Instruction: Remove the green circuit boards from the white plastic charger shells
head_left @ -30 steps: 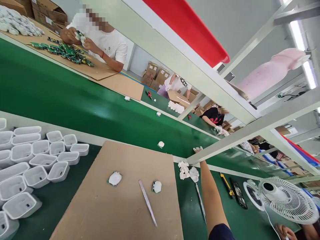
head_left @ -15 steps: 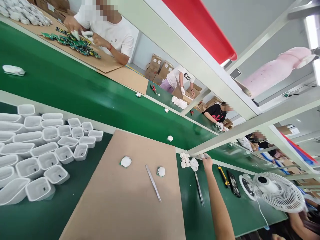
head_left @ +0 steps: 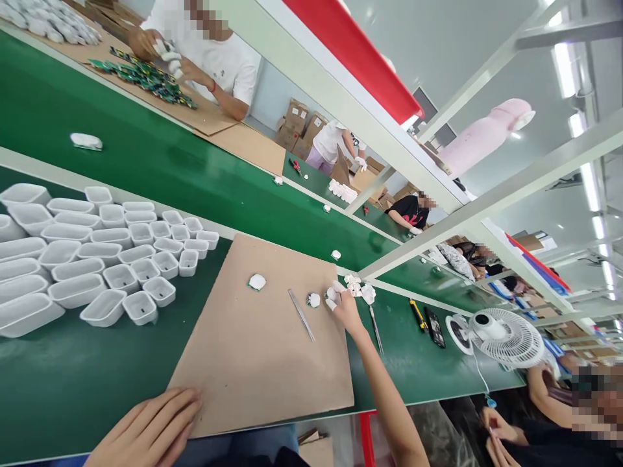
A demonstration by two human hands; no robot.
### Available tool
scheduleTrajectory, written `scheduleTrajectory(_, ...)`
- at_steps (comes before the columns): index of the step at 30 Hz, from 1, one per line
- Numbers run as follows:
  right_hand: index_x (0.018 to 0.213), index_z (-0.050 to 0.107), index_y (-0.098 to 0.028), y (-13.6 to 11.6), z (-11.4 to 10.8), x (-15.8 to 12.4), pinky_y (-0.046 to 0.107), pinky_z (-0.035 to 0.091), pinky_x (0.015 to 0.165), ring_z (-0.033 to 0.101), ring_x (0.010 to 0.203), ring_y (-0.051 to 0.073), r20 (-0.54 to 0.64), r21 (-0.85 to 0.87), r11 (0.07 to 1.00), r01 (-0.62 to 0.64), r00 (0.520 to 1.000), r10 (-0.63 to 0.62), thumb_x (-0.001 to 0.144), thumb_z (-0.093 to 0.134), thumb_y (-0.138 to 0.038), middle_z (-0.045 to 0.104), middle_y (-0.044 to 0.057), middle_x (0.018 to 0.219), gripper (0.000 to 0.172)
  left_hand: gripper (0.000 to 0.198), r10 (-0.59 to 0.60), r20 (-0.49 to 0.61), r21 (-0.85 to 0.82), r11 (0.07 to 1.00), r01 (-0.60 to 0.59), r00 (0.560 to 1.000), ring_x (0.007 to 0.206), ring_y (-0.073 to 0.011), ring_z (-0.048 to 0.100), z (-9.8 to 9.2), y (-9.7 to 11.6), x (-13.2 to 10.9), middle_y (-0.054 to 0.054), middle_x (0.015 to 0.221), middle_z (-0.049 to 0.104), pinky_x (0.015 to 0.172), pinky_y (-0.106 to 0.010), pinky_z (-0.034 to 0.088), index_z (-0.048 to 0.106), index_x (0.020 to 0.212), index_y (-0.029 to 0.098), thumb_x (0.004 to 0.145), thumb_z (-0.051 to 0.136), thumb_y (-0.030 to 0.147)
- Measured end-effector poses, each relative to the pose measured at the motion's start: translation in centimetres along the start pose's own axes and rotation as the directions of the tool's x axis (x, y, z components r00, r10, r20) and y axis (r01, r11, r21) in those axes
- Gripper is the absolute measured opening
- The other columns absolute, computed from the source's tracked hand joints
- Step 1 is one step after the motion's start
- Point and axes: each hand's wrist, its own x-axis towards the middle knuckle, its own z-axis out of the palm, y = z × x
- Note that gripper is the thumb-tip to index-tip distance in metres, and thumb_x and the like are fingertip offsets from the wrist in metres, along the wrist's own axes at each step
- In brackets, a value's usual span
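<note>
My right hand (head_left: pixel 344 306), with white covers on its fingertips, is closed on a small white piece (head_left: pixel 331 296) at the right edge of the brown cardboard sheet (head_left: pixel 263 357). Just left of it lies a white piece with a green edge (head_left: pixel 314 299), and another such piece (head_left: pixel 256 281) lies farther left. Metal tweezers (head_left: pixel 302 315) rest between these two. My left hand (head_left: pixel 150 425) lies flat, fingers stretched, over the sheet's lower left corner, holding nothing. White crumpled pieces (head_left: pixel 352 284) and a second metal tool (head_left: pixel 376 329) sit right of the sheet.
Many white trays (head_left: pixel 78 288) stand at the left. Beyond them runs a green belt (head_left: pixel 160 175) carrying small white pieces. A yellow cutter (head_left: pixel 417 315), a black case (head_left: pixel 435 327) and a white fan (head_left: pixel 506 337) are at the right. A slanted white beam (head_left: pixel 438 240) crosses above; other people sit around.
My right hand has moved left and nearer, from beside the crumpled pieces to the cardboard, with a white piece. My left hand has come into view. The camera view has shifted.
</note>
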Motion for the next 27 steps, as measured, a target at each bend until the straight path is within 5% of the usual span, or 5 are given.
scheduleTrajectory(4, 0.126, 0.061, -0.018, -0.8, -0.1, 2.2, 0.05, 0.054, 0.099, 0.063, 0.116, 0.026, 0.115, -0.072, 0.997, 0.041, 0.993, -0.033, 0.096, 0.065, -0.038, 0.062, 0.01, 0.131, 0.036, 0.03, -0.006, -0.03, -0.015, 1.0, 0.005, 1.0, 0.102, -0.0187, 0.07, -0.4, 0.4, 0.9, -0.001, 0.111, 0.078, 0.096, -0.035, 0.045, 0.073, 0.107, 0.023, 0.1, 0.044, 0.018)
scheduleTrajectory(8, 0.124, 0.062, -0.017, -0.5, -2.4, 6.1, 0.046, 0.057, 0.093, 0.065, 0.109, 0.024, 0.17, -0.183, 0.982, -0.05, 0.982, 0.081, 0.097, 0.064, -0.038, 0.064, 0.009, 0.127, 0.034, 0.032, -0.036, -0.063, -0.027, 0.999, 0.034, 0.997, 0.102, -0.0182, 0.069, -0.2, 0.8, 1.0, 0.0, 0.109, 0.078, 0.096, -0.034, 0.043, 0.072, 0.108, 0.023, 0.101, 0.041, 0.018)
scheduleTrajectory(16, 0.128, 0.059, -0.018, 0.5, -4.1, 16.9, 0.045, 0.058, 0.092, 0.065, 0.11, 0.024, 0.02, -0.381, 0.854, -0.353, 0.921, 0.389, 0.098, 0.064, -0.037, 0.062, 0.01, 0.129, 0.036, 0.035, -0.063, -0.086, -0.062, 0.996, 0.058, 0.994, 0.102, -0.0172, 0.068, -0.3, 1.0, 1.2, 0.002, 0.108, 0.078, 0.096, -0.033, 0.043, 0.072, 0.107, 0.025, 0.103, 0.038, 0.017)
scheduleTrajectory(21, 0.127, 0.06, -0.018, 1.1, -3.0, 18.2, 0.045, 0.058, 0.092, 0.065, 0.109, 0.024, 0.01, -0.465, 0.795, -0.39, 0.896, 0.445, 0.097, 0.064, -0.038, 0.063, 0.01, 0.128, 0.036, 0.039, -0.14, -0.149, -0.099, 0.987, 0.126, 0.979, 0.099, -0.0178, 0.066, 0.2, 1.8, 1.4, 0.0, 0.104, 0.078, 0.095, -0.034, 0.042, 0.072, 0.103, 0.024, 0.102, 0.034, 0.014)
scheduleTrajectory(27, 0.126, 0.06, -0.018, 1.7, -3.2, 16.8, 0.044, 0.058, 0.091, 0.066, 0.108, 0.023, 0.06, -0.517, 0.799, -0.307, 0.918, 0.392, 0.098, 0.063, -0.038, 0.063, 0.009, 0.128, 0.034, 0.037, -0.193, -0.173, -0.152, 0.974, 0.167, 0.966, 0.099, -0.0206, 0.065, 1.0, 2.2, 1.0, -0.002, 0.103, 0.077, 0.095, -0.037, 0.041, 0.071, 0.103, 0.024, 0.103, 0.034, 0.017)
